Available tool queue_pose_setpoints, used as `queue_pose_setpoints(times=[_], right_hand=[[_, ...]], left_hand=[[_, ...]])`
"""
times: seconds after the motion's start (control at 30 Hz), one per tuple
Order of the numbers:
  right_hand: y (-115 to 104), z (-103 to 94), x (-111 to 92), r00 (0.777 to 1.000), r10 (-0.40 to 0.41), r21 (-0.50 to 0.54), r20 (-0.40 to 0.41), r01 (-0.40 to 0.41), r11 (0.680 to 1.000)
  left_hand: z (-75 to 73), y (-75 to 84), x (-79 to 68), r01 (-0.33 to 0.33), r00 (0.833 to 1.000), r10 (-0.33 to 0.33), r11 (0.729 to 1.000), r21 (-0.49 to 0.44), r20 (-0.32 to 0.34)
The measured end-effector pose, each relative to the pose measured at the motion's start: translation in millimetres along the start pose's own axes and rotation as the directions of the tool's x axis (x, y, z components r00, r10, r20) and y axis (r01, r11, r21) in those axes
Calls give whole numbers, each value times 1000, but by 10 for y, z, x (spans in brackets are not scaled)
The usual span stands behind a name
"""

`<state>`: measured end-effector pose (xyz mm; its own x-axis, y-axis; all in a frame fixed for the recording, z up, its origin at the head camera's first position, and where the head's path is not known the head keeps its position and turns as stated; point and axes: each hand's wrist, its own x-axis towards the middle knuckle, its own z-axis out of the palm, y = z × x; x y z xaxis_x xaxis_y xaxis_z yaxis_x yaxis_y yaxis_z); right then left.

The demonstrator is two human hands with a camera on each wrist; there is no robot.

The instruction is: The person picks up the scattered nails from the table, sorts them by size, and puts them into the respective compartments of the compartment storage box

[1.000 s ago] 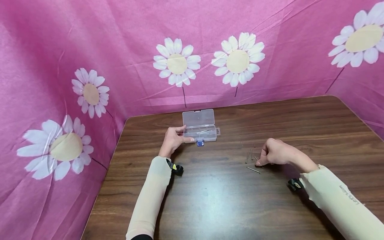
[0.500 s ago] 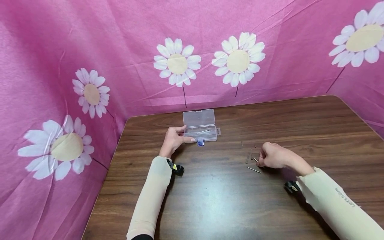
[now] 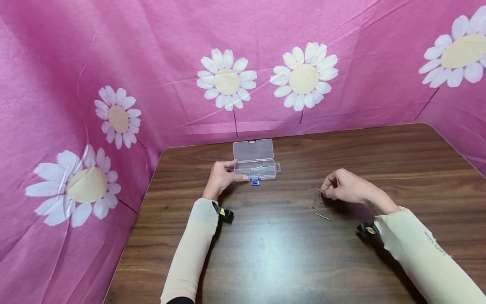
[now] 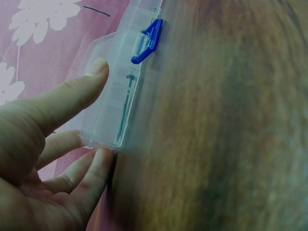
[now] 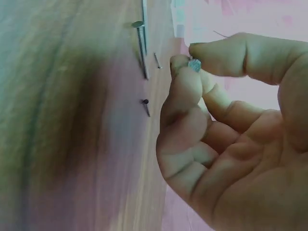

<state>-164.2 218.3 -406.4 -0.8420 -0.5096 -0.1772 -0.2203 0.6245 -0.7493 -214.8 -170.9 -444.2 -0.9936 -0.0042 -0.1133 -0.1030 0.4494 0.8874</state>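
My left hand (image 3: pixel 222 177) holds the left end of a small clear plastic compartment box (image 3: pixel 253 150), with the thumb on its front side and fingers at its end. The box's lid stands raised at the back, and a blue latch (image 4: pixel 148 42) hangs at the front. Inside lie a few nails, one (image 4: pixel 125 103) seen through the clear wall. My right hand (image 3: pixel 343 185) pinches a nail (image 3: pixel 319 190) between thumb and forefinger, its grey head (image 5: pixel 195 64) facing the wrist camera. Below that hand, loose nails (image 3: pixel 322 217) lie on the table.
The brown wood-grain table (image 3: pixel 273 253) also bears a tiny nail (image 3: pixel 308 183) to the left of the right hand and a short dark-headed nail (image 5: pixel 146 107). A pink curtain with daisies (image 3: pixel 171 84) hangs behind the table and along its left side.
The right hand has picked a nail up from the loose group and moved it slightly up and away from the person. The left hand stays on the box.
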Motion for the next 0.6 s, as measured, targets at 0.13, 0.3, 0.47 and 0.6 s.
queue_pose_setpoints(times=[0.13, 0.3, 0.47, 0.6], right_hand=[[4, -15, 73, 998, -69, 38, 8, 69, 997], [-38, -11, 157, 997, -81, 81, -2, 81, 993], [-98, -1, 263, 998, -55, 137, 5, 54, 989], [-135, 2, 366, 999, -50, 143, -4, 50, 988]], left_hand=[[0, 8, -2, 2, 1000, -2, 1000, -2, -6], [4, 10, -4, -1, 1000, 1, 1000, 2, -9], [11, 8, -5, -4, 1000, 4, 1000, 3, -9], [11, 2, -8, 3, 1000, -3, 1000, -1, -8]])
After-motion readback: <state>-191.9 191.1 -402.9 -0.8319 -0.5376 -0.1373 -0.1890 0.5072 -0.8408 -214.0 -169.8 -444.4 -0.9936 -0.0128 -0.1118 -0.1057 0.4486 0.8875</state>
